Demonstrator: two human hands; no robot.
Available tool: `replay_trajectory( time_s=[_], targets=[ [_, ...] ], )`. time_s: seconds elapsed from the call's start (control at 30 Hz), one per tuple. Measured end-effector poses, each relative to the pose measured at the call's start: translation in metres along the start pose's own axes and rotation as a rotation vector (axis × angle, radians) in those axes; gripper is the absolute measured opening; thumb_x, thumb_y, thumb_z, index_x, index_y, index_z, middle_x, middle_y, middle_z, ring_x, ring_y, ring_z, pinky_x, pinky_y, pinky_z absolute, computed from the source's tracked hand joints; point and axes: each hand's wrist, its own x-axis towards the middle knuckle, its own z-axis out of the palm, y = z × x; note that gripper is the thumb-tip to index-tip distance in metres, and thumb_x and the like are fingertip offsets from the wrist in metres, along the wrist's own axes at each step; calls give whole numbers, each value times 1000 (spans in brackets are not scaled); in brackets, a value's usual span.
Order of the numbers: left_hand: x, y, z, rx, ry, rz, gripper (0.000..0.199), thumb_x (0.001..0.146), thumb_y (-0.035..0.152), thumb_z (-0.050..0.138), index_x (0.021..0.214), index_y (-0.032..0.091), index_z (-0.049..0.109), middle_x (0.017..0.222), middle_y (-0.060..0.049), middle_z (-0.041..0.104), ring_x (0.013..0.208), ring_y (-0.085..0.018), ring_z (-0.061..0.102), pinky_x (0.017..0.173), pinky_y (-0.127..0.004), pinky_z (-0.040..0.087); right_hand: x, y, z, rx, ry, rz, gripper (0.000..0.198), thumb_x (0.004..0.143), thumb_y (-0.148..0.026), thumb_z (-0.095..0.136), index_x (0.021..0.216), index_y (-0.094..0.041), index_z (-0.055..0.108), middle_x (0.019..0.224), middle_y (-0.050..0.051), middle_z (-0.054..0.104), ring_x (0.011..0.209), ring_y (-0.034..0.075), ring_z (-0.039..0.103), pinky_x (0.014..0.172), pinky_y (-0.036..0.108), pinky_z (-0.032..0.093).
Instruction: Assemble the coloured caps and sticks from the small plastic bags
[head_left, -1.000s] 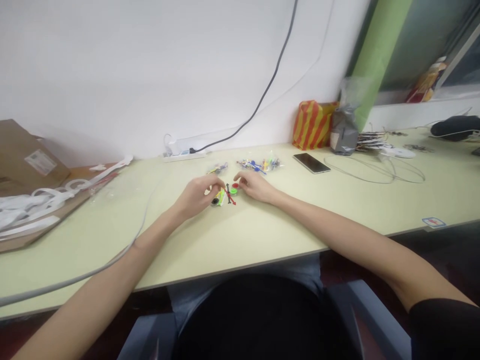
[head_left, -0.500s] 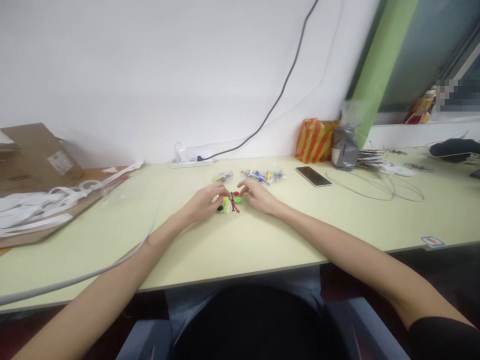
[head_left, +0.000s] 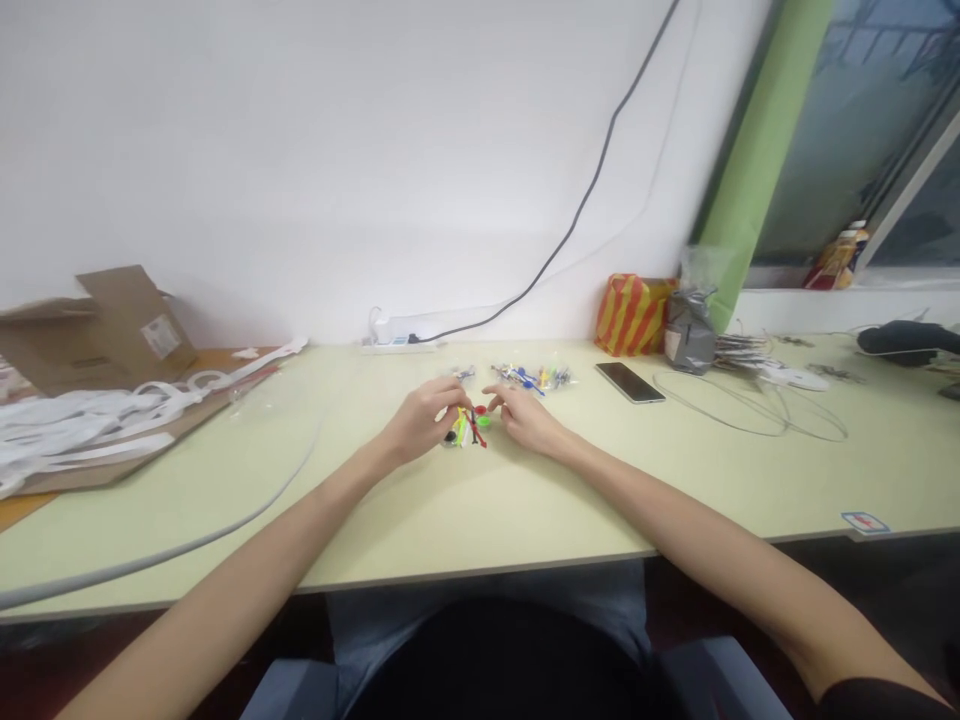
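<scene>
Small coloured plastic pieces lie in a cluster on the table between my two hands. Among them are a red round piece [head_left: 481, 410], a green round piece [head_left: 484, 422], a red arrow-like piece [head_left: 481, 438], yellow-green pieces [head_left: 460, 430] and a black round piece [head_left: 450, 437]. My left hand [head_left: 426, 420] reaches over the cluster from the left, its fingertips pinched together at the top of a dark stick; what they grip is too small to make out. On the right, my right hand [head_left: 527, 418] rests beside the red and green pieces, thumb and index finger apart, holding nothing visible.
Behind my hands lie clear bags of small coloured parts [head_left: 534, 378]. A phone [head_left: 630, 382], a striped bag [head_left: 634, 315] and loose wires stand to the right. At left are a cardboard box [head_left: 135, 325], white straps [head_left: 97, 420] and a grey cable [head_left: 187, 548].
The whole view has shifted, so the table appears lower. My left hand's fingers have drawn over the cluster, and my right hand remains beside it with little change.
</scene>
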Motion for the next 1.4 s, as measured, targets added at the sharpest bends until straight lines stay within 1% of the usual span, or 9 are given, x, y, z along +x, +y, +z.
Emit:
replay_trajectory(
  time_s=[0.23, 0.53, 0.73, 0.87, 0.93, 1.03, 1.1, 1.23, 1.4],
  targets=[
    [-4, -5, 2, 0, -51, -39, 31, 93, 12, 39, 86, 20, 68, 87, -6, 64, 84, -19, 61, 80, -33, 49, 4, 9, 2, -96, 6, 2, 61, 80, 4, 41, 137, -15, 52, 115, 11, 69, 115, 24, 56, 101, 36, 41],
    [-5, -10, 4, -13, -74, -92, 30, 91, 13, 39, 84, 22, 67, 86, -5, 64, 83, -19, 61, 79, -32, 48, 14, 58, -15, -403, 154, 198, 65, 81, -2, 48, 145, -18, 49, 148, 17, 45, 139, 31, 37, 113, 45, 34],
    [-11, -36, 5, 71, 60, -302, 27, 88, 16, 39, 96, 21, 65, 93, -5, 65, 87, -20, 61, 81, -34, 48, 16, 44, 1, -407, 149, 57, 67, 84, -3, 47, 148, -22, 45, 154, 14, 40, 142, 28, 35, 115, 47, 31],
    [-15, -53, 7, 142, 174, -429, 35, 87, 15, 40, 116, 21, 57, 93, -5, 63, 89, -21, 61, 81, -35, 47, 49, 32, 19, -357, 23, -97, 72, 87, -8, 52, 155, -25, 36, 158, 14, 35, 144, 28, 33, 116, 46, 31],
    [-16, -57, 8, 164, 198, -447, 38, 86, 14, 41, 121, 21, 54, 92, -4, 62, 88, -21, 61, 81, -34, 47, 77, 28, 29, -290, -54, -96, 73, 88, -15, 59, 156, -25, 34, 156, 15, 38, 142, 28, 37, 113, 45, 34],
    [-17, -59, 9, 156, 217, -461, 44, 84, 11, 42, 127, 21, 48, 92, -4, 61, 88, -21, 60, 81, -34, 46, 120, 27, 42, -207, -237, -52, 53, 86, -18, 66, 139, -22, 57, 138, 14, 57, 124, 25, 55, 105, 37, 42],
    [-16, -57, 10, 142, 211, -465, 47, 83, 11, 43, 129, 21, 46, 92, -4, 61, 87, -21, 60, 80, -33, 46, 139, 30, 49, -186, -261, -38, 42, 81, -13, 70, 122, -20, 68, 123, 11, 63, 109, 23, 62, 98, 33, 45],
    [-15, -56, 13, 141, 181, -454, 49, 82, 10, 44, 130, 22, 46, 93, -4, 60, 87, -21, 60, 80, -34, 45, 145, 40, 53, -158, -159, -11, 31, 78, -6, 63, 106, -16, 70, 112, 12, 63, 93, 22, 63, 91, 34, 46],
    [-16, -57, 15, 133, 159, -476, 51, 83, 10, 43, 132, 22, 44, 96, -4, 59, 85, -21, 60, 77, -34, 45, 119, 52, 38, -41, 3, -35, 24, 82, -7, 51, 99, -17, 65, 102, 7, 65, 94, 18, 60, 89, 30, 45]
  ],
)
